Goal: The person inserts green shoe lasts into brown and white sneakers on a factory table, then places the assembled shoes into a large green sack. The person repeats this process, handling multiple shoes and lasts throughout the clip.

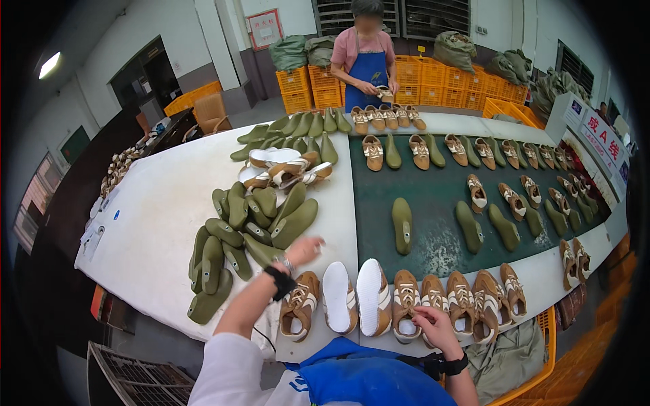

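Nearest, at the lower edge: blue apron (369, 379) and white sleeve (227, 372). Right hand (433, 325) resting on the near row of shoes, fingers pinched together on the laces of a tan-and-white shoe (406, 304) standing at the table's near edge. Left hand (305, 250) raised and blurred just over the pile of green shoe forms (247, 233), fingers loosely spread, holding nothing visible; black strap (281, 281) around the wrist.

Along the same near edge: another tan shoe (300, 306) to the left, then two shoes turned white sole up (355, 296), then the held shoe, then more tan shoes (484, 301) side by side to the right. Orange crate (535, 365) with grey cloth below the table's right end.

Further out on the white table (145, 216): the green forms heaped loosely, a few tan shoes (284, 169) piled beyond them, more green forms (294, 128) fanned out at the far left.

To the right, a dark green belt (433, 250) carrying single green forms (402, 225) and tan shoes in scattered pairs, a tidier row along its far edge.

At the far side: another person in a blue apron (367, 68), both hands on a shoe, a short row of shoes (386, 116) just in front. Behind, stacked orange crates (433, 81) and stuffed grey sacks (453, 47).
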Motion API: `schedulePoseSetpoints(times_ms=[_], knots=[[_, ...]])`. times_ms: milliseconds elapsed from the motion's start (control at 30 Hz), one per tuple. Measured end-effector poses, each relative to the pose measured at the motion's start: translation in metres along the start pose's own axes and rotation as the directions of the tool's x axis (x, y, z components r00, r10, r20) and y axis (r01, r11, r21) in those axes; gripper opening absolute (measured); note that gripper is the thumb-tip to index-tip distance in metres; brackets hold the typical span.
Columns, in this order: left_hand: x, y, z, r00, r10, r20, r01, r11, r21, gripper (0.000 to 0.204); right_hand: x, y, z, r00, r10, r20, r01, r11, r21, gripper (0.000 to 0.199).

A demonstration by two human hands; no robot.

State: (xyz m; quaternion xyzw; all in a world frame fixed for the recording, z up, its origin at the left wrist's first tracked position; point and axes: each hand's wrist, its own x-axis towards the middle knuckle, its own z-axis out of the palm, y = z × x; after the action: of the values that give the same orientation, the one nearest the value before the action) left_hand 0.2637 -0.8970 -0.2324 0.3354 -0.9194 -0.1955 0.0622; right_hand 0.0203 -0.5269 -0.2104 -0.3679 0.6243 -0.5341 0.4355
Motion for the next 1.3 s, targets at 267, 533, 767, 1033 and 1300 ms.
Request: schedulePoseSetpoints(times_ms=[267,533,767,1033,1300], knots=[[-0.09,0.106,0.065,0.928,-0.173,0.33,0.154,0.985,0.084,0.101,0.004,-0.005,0.02,0.998,-0.043,0.052,0.051,0.984,-0.168,0.026],[-0.12,0.112,0.093,0.917,-0.371,0.149,0.378,0.926,-0.021,0.104,0.001,-0.012,0.046,0.966,-0.196,0.171,0.236,0.937,-0.258,0.025],[-0.15,0.115,0.112,0.926,-0.374,0.05,0.324,0.722,-0.612,0.079,0.013,-0.007,0.066,0.938,-0.115,0.327,0.226,0.918,-0.326,0.029],[-0.151,0.165,0.057,0.994,-0.001,-0.108,-0.107,0.066,-0.992,0.076,0.033,-0.02,0.091,0.946,-0.262,0.194,0.23,0.958,0.173,0.068],[-0.138,0.196,0.028,0.967,-0.106,-0.234,-0.088,0.719,-0.689,0.086,0.031,-0.047,0.079,0.871,-0.49,-0.037,0.415,0.775,-0.476,0.059]])
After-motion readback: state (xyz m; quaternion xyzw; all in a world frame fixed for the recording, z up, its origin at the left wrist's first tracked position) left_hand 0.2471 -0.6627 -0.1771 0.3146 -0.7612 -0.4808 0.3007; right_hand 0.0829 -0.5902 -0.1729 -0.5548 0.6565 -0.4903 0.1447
